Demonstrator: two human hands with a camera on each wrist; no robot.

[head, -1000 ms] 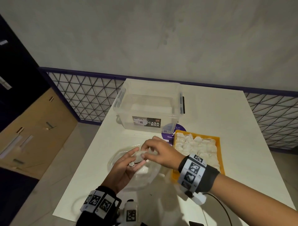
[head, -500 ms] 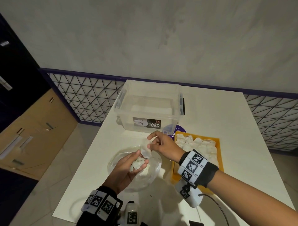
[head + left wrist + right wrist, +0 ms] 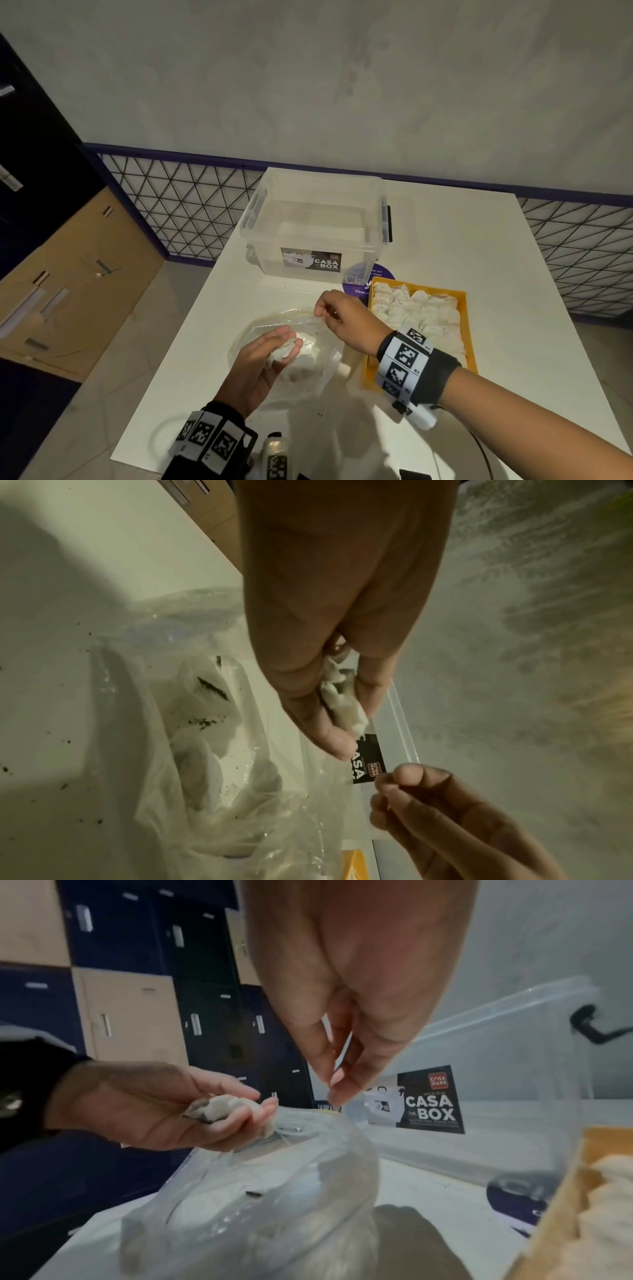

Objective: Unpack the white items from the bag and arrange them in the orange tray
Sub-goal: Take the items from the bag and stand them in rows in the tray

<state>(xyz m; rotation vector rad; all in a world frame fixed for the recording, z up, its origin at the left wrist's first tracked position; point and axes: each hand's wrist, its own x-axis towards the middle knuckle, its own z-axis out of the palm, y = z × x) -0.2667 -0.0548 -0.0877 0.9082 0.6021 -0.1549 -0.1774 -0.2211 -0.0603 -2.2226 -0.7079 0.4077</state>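
A clear plastic bag lies on the white table and still holds several white items. My left hand hovers over the bag's mouth and grips one crumpled white item. My right hand pinches the bag's far rim and lifts it. To the right, the orange tray is packed with rows of white items.
A clear lidded Casa Box container stands behind the bag. A purple round sticker lies between the box and the tray. Dark crumbs are scattered on the table near the bag. The table's left edge drops to the floor.
My right hand let go of the white item, moved back and took the bag's rim. My left hand closed round the item and stays over the bag.
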